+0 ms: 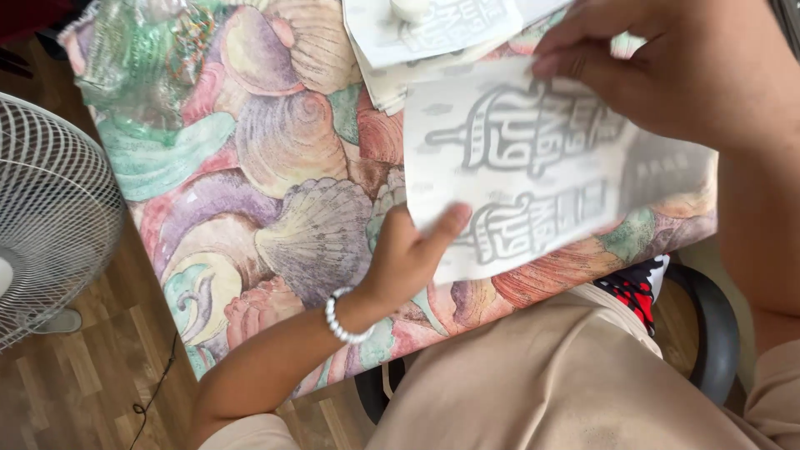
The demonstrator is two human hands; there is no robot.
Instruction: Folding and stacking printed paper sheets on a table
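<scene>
A thin white paper sheet [533, 167] with grey printed characters lies tilted over a table covered in a seashell-patterned cloth [283, 158]. My left hand [408, 254], with a pearl bracelet on the wrist, pinches the sheet's lower left corner, thumb on top. My right hand [667, 67] presses down on the sheet's upper right part with its fingers curled over the edge. A stack of similar printed sheets [433, 37] rests at the table's far edge, just above the held sheet.
A white standing fan [50, 217] stands on the wooden floor [92, 375] at the left, with a thin cable trailing near it. My beige-clothed lap [550, 375] and a dark chair edge [717, 333] fill the lower right.
</scene>
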